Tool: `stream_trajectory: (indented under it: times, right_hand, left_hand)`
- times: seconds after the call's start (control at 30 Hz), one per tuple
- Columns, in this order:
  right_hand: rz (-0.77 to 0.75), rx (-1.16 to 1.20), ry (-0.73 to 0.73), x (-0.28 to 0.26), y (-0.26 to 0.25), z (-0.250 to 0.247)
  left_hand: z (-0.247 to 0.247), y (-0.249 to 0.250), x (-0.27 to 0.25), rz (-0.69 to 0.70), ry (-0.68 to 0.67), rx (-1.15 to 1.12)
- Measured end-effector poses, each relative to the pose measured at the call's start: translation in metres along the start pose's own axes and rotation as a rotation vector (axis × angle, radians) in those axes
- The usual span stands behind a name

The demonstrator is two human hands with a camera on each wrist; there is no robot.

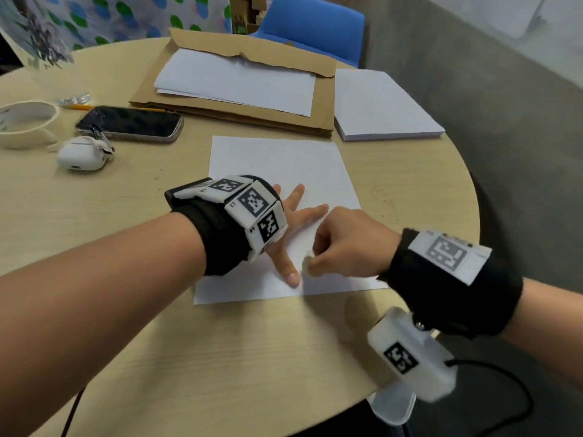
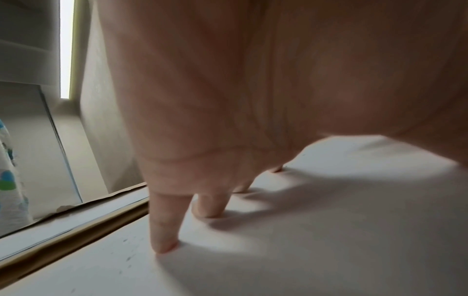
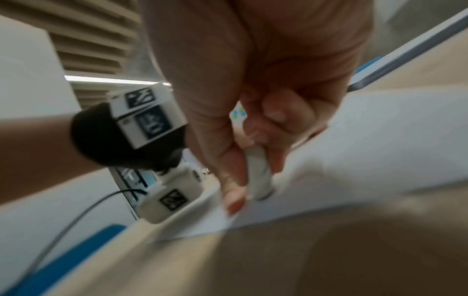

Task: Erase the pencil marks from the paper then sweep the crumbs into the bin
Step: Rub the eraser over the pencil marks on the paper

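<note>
- Head view: our left hand (image 1: 291, 228) lies flat on the paper (image 1: 277, 162), fingers spread and straight, so the sheet cannot slide on the table (image 1: 94, 200) while we rub. Our right hand (image 1: 350, 244) is curled, its grip pinching a small white eraser (image 1: 308, 259) down on the sheet's near part, just beside the left thumb. The marks are too faint to make out here, and no bin shows. A phone (image 1: 129, 123), an earbud case (image 1: 82, 156), a tape roll (image 1: 26, 123), a cardboard folder (image 1: 239, 86) with sheets and a paper stack (image 1: 381, 105) sit farther back, well apart from the work.
- Left wrist view: the fingertips (image 2: 164, 246) press the paper (image 2: 303, 250), palm arched above it; a few dark specks near them may be crumbs, so we judge sweeping is yet to come.
- Right wrist view: thumb and fingers clamp the eraser (image 3: 258, 172) upright, its end touching the paper (image 3: 380, 150), a hold that suits firm, short strokes. The picture is blurred.
</note>
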State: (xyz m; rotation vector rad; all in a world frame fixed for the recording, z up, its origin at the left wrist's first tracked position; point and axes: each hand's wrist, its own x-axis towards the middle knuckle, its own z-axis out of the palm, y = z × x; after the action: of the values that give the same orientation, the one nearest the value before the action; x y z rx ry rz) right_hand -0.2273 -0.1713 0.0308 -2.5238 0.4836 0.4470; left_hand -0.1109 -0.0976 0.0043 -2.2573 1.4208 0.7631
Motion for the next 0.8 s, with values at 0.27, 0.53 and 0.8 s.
stream_trajectory:
  times: [0.27, 0.53, 0.8]
  right_hand:
    - [0.022, -0.012, 0.091, 0.005, 0.005, -0.008]
    - [0.161, -0.018, 0.131, 0.009, 0.021, -0.026]
    - [0.003, 0.028, 0.011, 0.006, -0.002, 0.002]
  left_hand:
    - [0.002, -0.001, 0.000, 0.001, 0.015, -0.010]
    - [0.000, 0.000, -0.002, 0.003, 0.013, 0.008]
    - [0.006, -0.003, 0.000, 0.030, 0.050, -0.006]
